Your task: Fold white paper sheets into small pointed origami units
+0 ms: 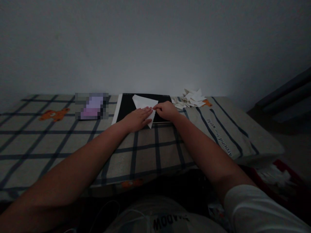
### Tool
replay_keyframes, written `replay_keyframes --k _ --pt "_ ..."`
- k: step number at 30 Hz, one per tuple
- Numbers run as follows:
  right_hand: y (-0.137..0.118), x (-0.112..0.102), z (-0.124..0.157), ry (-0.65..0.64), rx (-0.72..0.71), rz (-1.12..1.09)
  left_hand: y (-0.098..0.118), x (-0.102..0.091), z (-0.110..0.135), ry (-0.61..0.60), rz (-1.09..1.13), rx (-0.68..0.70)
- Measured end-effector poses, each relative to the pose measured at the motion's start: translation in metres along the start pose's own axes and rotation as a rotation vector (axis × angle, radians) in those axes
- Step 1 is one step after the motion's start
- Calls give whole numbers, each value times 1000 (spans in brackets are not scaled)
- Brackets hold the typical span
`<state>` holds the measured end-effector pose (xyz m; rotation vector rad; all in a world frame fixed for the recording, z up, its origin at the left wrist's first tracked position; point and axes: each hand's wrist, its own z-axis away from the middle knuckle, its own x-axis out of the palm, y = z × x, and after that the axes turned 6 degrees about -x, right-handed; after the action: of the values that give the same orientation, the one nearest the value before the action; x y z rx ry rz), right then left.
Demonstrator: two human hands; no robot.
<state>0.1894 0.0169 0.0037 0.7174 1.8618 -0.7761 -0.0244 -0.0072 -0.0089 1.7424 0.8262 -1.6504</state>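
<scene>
A folded white sheet of paper, kite-shaped with a point toward me, lies over a black board with a white left edge. My left hand rests flat on the lower part of the paper, fingers stretched out and pointing right. At the paper's right edge, my right hand is closed, its fingers curled and its fingertips pinching the edge. The fingertips of both hands nearly meet there. Part of the paper is hidden under the left hand.
Several folded white paper pieces are heaped right of the board. A phone-like object, blurred out, sits to the left. A checked cloth with bear prints covers the table, which stands against a grey wall. A red container is at lower right.
</scene>
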Motion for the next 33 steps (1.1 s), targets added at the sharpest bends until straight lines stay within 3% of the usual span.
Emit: replay_keyframes --k 5,14,20,33 --pt "-3 -3 3 32 -79 16 4 -2 1 14 0 -25" --pt "0 2 1 -22 -73 -32 -1 -5 -1 49 -23 -26" --pt "-1 6 -1 -11 -129 -172 -3 -8 -2 25 -13 -77" --pt "-4 10 -3 -5 -167 -248 6 0 -5 69 -21 -239"
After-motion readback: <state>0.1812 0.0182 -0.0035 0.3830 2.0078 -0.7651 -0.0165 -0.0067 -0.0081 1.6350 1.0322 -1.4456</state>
